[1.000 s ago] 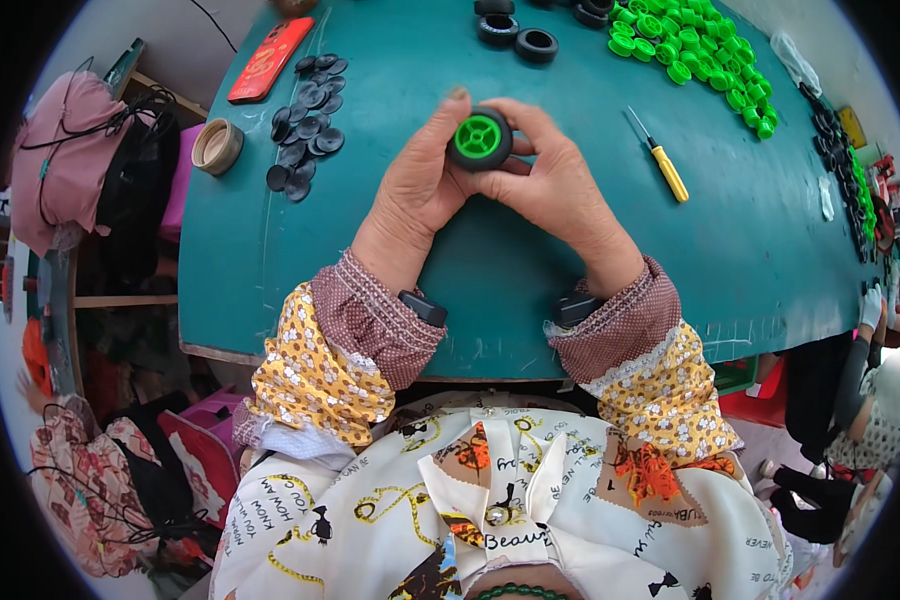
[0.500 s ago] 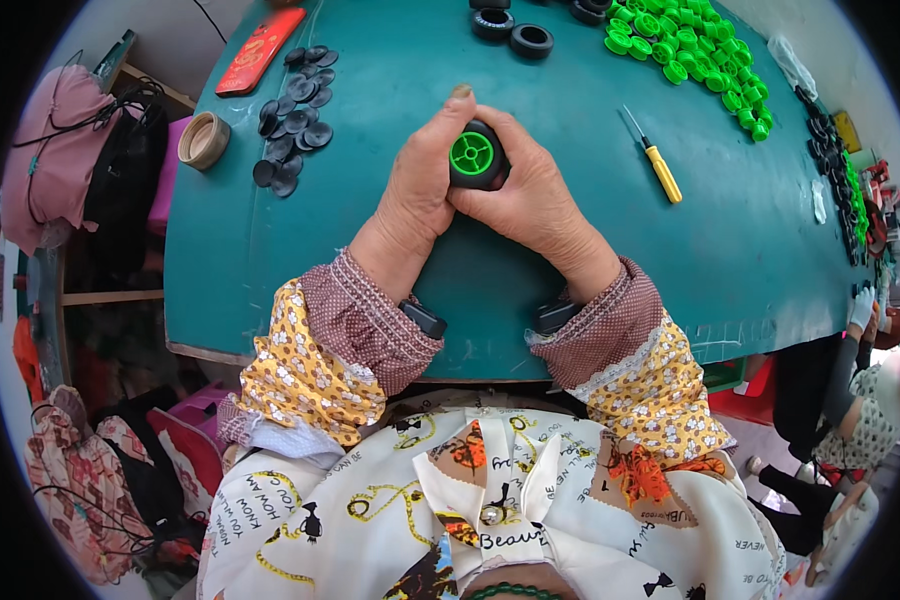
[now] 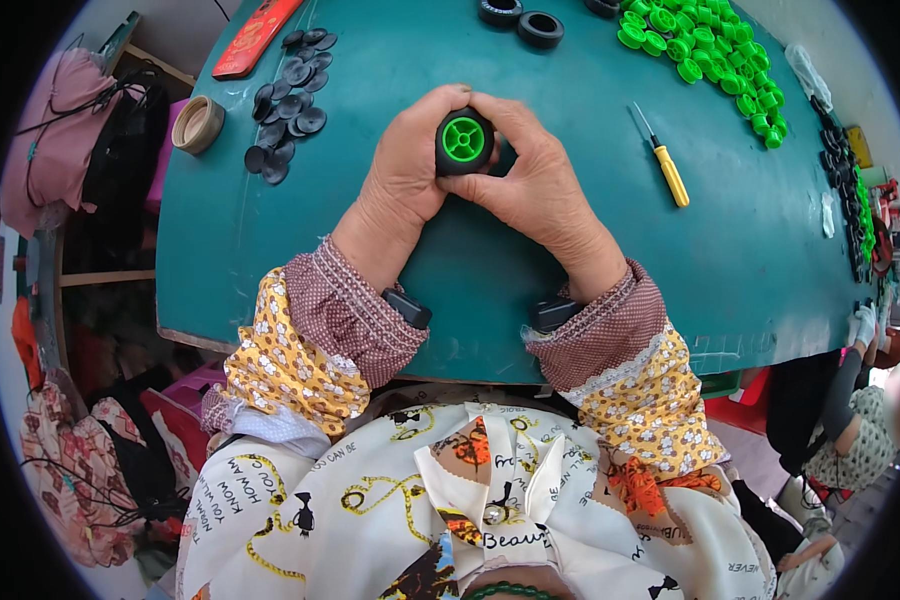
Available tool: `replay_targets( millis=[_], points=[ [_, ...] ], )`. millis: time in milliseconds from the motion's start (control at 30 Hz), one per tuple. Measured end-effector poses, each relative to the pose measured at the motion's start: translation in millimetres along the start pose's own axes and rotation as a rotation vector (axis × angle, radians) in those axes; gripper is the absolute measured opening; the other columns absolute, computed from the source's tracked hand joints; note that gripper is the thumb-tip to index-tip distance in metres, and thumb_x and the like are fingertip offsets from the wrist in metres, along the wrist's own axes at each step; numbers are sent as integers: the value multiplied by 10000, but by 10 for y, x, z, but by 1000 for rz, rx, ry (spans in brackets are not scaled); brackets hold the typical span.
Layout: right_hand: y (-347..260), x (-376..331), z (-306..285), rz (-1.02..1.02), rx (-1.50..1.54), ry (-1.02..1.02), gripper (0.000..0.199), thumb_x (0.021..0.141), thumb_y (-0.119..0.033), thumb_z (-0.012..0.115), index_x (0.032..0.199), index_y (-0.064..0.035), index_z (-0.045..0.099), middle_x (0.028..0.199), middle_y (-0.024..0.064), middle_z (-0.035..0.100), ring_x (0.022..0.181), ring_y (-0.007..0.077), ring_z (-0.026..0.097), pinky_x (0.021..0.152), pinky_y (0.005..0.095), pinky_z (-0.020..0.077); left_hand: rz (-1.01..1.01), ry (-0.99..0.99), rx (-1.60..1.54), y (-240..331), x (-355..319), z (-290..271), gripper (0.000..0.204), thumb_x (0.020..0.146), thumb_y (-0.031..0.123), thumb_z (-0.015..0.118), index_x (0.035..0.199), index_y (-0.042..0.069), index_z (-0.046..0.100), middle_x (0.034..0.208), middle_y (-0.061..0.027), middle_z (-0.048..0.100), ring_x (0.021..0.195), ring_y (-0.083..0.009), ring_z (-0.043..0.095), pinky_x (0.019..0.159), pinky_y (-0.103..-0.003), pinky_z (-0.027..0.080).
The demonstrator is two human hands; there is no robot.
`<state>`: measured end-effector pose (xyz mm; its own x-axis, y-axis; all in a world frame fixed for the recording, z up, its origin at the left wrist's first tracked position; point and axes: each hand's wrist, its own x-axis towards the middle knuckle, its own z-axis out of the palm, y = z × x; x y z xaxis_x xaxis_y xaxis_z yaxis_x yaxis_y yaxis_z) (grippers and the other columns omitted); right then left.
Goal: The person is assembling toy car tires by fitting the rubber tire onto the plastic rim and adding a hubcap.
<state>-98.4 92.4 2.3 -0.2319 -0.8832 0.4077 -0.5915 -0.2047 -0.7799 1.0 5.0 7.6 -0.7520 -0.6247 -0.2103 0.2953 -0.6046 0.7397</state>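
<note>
Left hand (image 3: 405,170) and right hand (image 3: 530,190) pressed together around a small toy wheel (image 3: 464,141), black tyre with a bright green hub facing up; fingertips of both curled over the tyre's rim, thumbs meeting just below it, wheel pinched between the two hands above the middle of the teal table (image 3: 370,280); forearms in patterned cuffs, with a dark band on each wrist, resting on the near edge. Well to the right of the hands, a yellow-handled screwdriver (image 3: 663,160), lying flat, tip pointing away. Up and to the left, a scatter of dark round discs (image 3: 288,100), some overlapping; beside them a red flat packet (image 3: 255,38) at the far edge and a roll of tape (image 3: 198,124) just off the table's left side. At the far edge, two black tyres (image 3: 520,20) side by side; to their right a heap of green hubs (image 3: 705,50), trailing toward the right rim. At the lower right, another person's arm (image 3: 850,370), apart from the table work.
</note>
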Motion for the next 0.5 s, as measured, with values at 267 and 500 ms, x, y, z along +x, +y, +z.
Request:
replay_targets(
  millis=[267,500],
  points=[
    [-120,3,-96,167,191,-119,605,606,-89,688,1175,-72,481,1072,97,533,959,201,528,785,284,450,71,-36,-27,12,-77,15,374,877,373,474,860,4,535,743,-111,592,620,-192,596,533,-278,507],
    [-196,-29,-62,155,149,-105,616,610,-65,660,1191,-68,457,1094,110,524,1002,202,523,827,297,447,-15,-44,152,28,-26,-83,556,904,462,352,928,-57,548,784,-138,592,675,-211,601,591,-292,519]
  ],
)
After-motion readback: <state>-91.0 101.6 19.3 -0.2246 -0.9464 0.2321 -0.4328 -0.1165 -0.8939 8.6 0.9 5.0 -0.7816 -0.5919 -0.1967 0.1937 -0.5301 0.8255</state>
